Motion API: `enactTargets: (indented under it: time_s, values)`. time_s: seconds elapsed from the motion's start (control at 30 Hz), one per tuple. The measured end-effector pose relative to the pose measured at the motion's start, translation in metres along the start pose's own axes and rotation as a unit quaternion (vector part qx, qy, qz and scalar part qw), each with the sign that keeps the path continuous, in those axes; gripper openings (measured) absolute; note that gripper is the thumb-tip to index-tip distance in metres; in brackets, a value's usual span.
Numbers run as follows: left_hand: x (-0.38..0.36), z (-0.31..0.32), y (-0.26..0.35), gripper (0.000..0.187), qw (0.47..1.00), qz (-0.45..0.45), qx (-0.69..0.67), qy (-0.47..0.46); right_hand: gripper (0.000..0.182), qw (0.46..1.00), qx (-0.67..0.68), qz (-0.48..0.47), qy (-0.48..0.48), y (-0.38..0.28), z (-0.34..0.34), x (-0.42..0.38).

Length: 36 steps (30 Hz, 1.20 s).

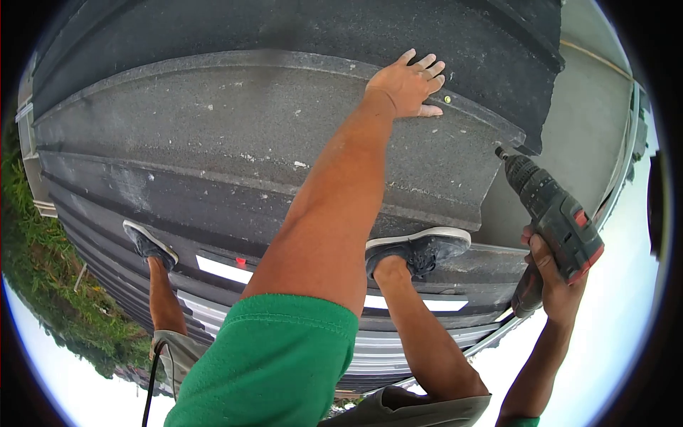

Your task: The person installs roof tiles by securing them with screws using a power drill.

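Note:
My left hand (409, 84) lies with its fingers spread on a raised rib of the dark grey roofing sheet (213, 117). Just beside those fingers, a small yellowish round piece (447, 99), like a screw head, shows on the rib. On the right, my right hand (551, 277) grips a cordless drill (551, 203), black and grey with red parts. The drill points up and to the left, its tip overlapping the sheet near its right end in this view.
My dark shoes (420, 252) with white soles stand on the ribbed roof. White strips (220, 270) and a small red piece (241, 262) lie behind my left arm. A smooth grey surface (590, 114) borders the sheets' ragged right ends. Greenery (64, 285) shows beyond the left roof edge.

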<state>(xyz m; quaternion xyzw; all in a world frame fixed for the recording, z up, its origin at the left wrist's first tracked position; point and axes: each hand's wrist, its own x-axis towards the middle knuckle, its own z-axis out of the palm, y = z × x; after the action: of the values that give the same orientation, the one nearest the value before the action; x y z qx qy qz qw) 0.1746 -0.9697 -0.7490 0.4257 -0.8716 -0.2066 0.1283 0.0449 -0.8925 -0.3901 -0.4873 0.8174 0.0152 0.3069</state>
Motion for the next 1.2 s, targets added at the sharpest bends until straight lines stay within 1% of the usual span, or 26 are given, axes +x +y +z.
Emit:
enactTargets:
  time_s: [0.07, 0.1, 0.13, 0.17, 0.2, 0.23, 0.27, 0.33, 0.4, 0.43, 0.47, 0.5, 0.57, 0.6, 0.67, 0.73, 0.8, 0.87, 0.9, 0.93, 0.97, 1.0, 1.07, 1.13, 1.17, 1.2]
  values:
    - [-0.003, -0.013, 0.001, 0.074, 0.999, -0.018, 0.036, -0.028, 0.063, 0.996, 0.062, 0.059, -0.040, 0.017, -0.008, -0.062]
    - [-0.014, -0.011, 0.002, 0.072, 0.997, -0.007, 0.007, 0.082, 0.065, 0.986, 0.113, 0.087, -0.083, 0.011, -0.003, -0.089]
    - [-0.030, -0.022, 0.006, 0.072, 0.996, -0.011, 0.020, 0.082, 0.066, 0.987, 0.104, 0.050, -0.109, 0.032, 0.001, -0.117]
    - [-0.054, -0.037, 0.011, 0.069, 0.993, -0.069, -0.007, 0.095, 0.067, 0.983, 0.133, 0.062, -0.109, 0.028, 0.017, -0.140]
    - [-0.089, -0.052, 0.010, 0.067, 0.985, -0.130, -0.029, 0.108, 0.050, 0.990, 0.067, -0.005, -0.122, 0.019, 0.033, -0.156]
    - [-0.134, -0.065, 0.006, 0.063, 0.973, -0.179, -0.127, 0.071, 0.051, 0.973, 0.156, 0.092, -0.143, -0.008, 0.051, -0.177]
    - [-0.180, -0.076, 0.003, 0.059, 0.947, -0.227, -0.224, 0.041, 0.051, 0.970, 0.168, 0.075, -0.161, -0.011, 0.065, -0.191]
    - [-0.294, -0.101, -0.021, 0.053, 0.875, -0.333, -0.339, -0.093, 0.054, 0.962, 0.066, -0.048, -0.260, -0.005, 0.107, -0.216]
    - [-0.426, -0.148, -0.052, 0.050, 0.853, -0.389, -0.295, -0.185, 0.057, 0.945, 0.043, -0.144, -0.291, -0.036, 0.148, -0.242]
    - [-0.491, -0.182, -0.068, 0.051, 0.827, -0.428, -0.282, -0.230, 0.061, 0.952, 0.026, -0.106, -0.287, -0.046, 0.167, -0.261]
    - [-0.559, -0.213, -0.082, 0.050, 0.811, -0.459, -0.251, -0.260, 0.066, 0.948, 0.063, -0.046, -0.308, -0.061, 0.182, -0.276]
    - [-0.612, -0.257, -0.093, 0.052, 0.771, -0.524, -0.211, -0.294, 0.067, 0.944, 0.067, -0.068, -0.316, -0.074, 0.197, -0.292]
    - [-0.726, -0.326, -0.110, 0.053, 0.699, -0.637, -0.177, -0.273, 0.069, 0.938, 0.071, -0.108, -0.321, -0.112, 0.220, -0.309]
    - [-0.772, -0.357, -0.115, 0.051, 0.697, -0.662, -0.136, -0.239, 0.069, 0.933, 0.059, -0.116, -0.337, -0.132, 0.228, -0.318]
    - [-0.829, -0.424, -0.117, 0.047, 0.629, -0.742, -0.132, -0.189, 0.069, 0.928, 0.046, -0.132, -0.346, -0.172, 0.238, -0.335]
    - [-0.870, -0.458, -0.108, 0.044, 0.619, -0.769, -0.111, -0.119, 0.070, 0.928, 0.064, -0.165, -0.329, -0.207, 0.243, -0.353]
    - [-0.895, -0.464, -0.084, 0.042, 0.623, -0.762, -0.176, -0.013, 0.070, 0.928, 0.055, -0.166, -0.329, -0.240, 0.248, -0.370]
    - [-0.891, -0.459, -0.047, 0.042, 0.630, -0.736, -0.246, 0.021, 0.070, 0.927, 0.044, -0.167, -0.334, -0.261, 0.251, -0.387]
    - [-0.882, -0.461, -0.025, 0.045, 0.578, -0.745, -0.331, 0.018, 0.070, 0.922, 0.047, -0.187, -0.335, -0.268, 0.255, -0.396]
    - [-0.883, -0.451, 0.000, 0.047, 0.587, -0.730, -0.349, -0.019, 0.070, 0.918, 0.049, -0.204, -0.336, -0.274, 0.259, -0.405]
    - [-0.861, -0.472, 0.018, 0.048, 0.585, -0.708, -0.392, -0.039, 0.070, 0.919, 0.047, -0.205, -0.333, -0.281, 0.263, -0.416]
    - [-0.867, -0.457, 0.043, 0.047, 0.576, -0.684, -0.447, -0.043, 0.070, 0.917, 0.043, -0.210, -0.336, -0.288, 0.268, -0.425]
    - [-0.871, -0.448, 0.087, 0.047, 0.735, -0.584, -0.343, -0.031, 0.070, 0.916, 0.034, -0.217, -0.336, -0.286, 0.282, -0.441]
    - [-0.868, -0.460, 0.099, 0.047, 0.738, -0.590, -0.327, -0.004, 0.071, 0.903, -0.041, -0.263, -0.336, -0.282, 0.299, -0.453]
    - [-0.870, -0.465, 0.102, 0.047, 0.739, -0.599, -0.307, 0.017, 0.071, 0.908, -0.050, -0.206, -0.360, -0.286, 0.303, -0.461]
    - [-0.874, -0.466, 0.099, 0.047, 0.738, -0.600, -0.310, 0.020, 0.071, 0.908, -0.054, -0.207, -0.360, -0.285, 0.311, -0.465]
